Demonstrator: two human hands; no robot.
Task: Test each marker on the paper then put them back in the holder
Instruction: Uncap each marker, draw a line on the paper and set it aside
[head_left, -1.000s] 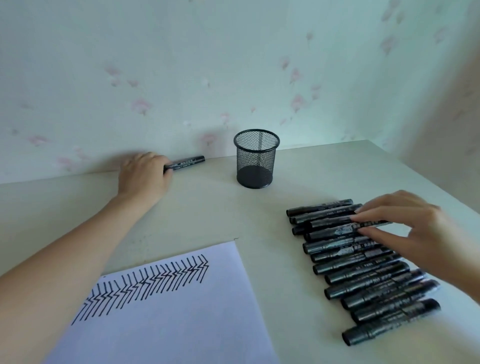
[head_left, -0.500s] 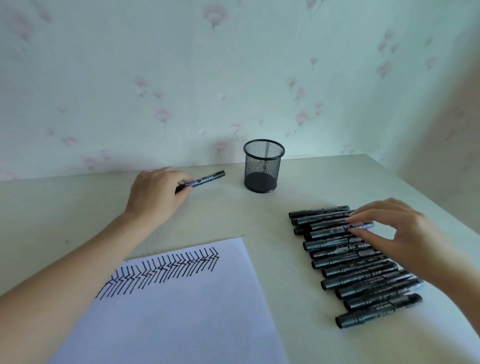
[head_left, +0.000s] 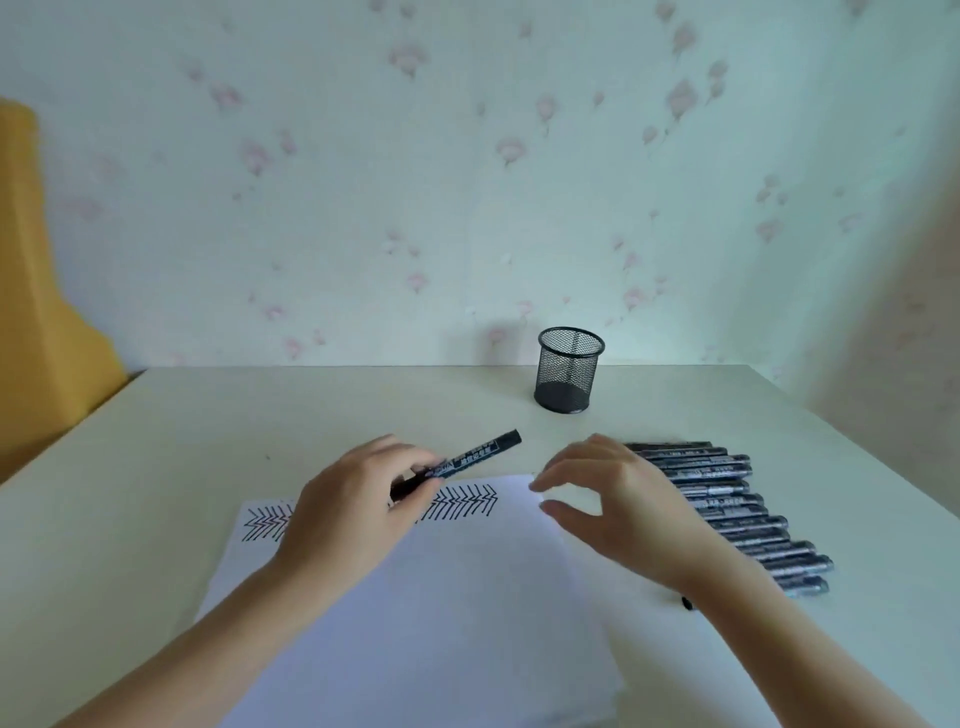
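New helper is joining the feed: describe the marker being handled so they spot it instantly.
Start at the white paper with black chevron strokes. Over its top edge the left hand grips one black marker, angled toward the mesh holder. All other markers lie rowed on the right.

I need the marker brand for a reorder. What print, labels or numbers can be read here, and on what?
Held marker: white print along the barrel, too blurred to read.
Row of markers: pale label print on each barrel, too small and blurred to read.
Paper: only inked chevron strokes, no words or numbers.
Holder: no label visible.
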